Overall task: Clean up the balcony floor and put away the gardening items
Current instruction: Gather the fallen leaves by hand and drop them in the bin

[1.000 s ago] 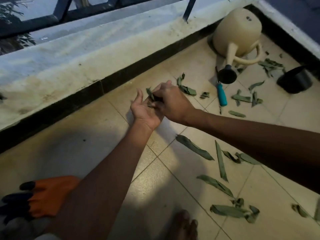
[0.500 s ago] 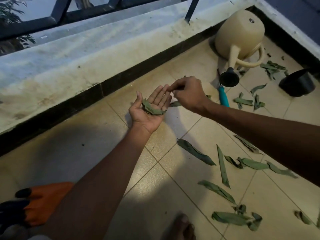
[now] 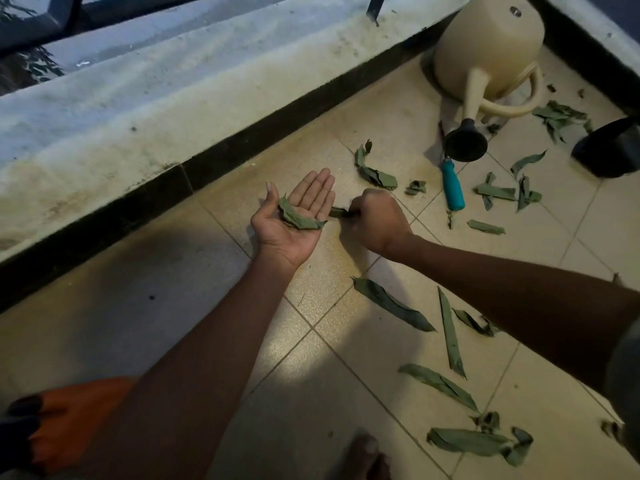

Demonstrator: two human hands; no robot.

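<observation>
Green leaf scraps [image 3: 298, 218] sitting in a flat upturned palm, another bit getting grabbed right next to it.

Left hand [image 3: 292, 220] is palm up, fingers straight, leaves just resting across it. Right hand [image 3: 375, 221] is knuckles up, fingers curled, pinching a small leaf piece [image 3: 337, 212] just beside the left palm's edge. More leaves [image 3: 393, 304] scattered on the tiled floor [image 3: 194, 344], plus a teal-handled tool [image 3: 453, 188] near the tipped beige watering can [image 3: 488, 53].

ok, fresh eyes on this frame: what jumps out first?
At centre, the left hand lies palm up with leaves on it, while the right hand pinches another leaf beside it. Upper right, a cream watering can lies tipped on the floor; more loose leaves litter the tiles.
</observation>
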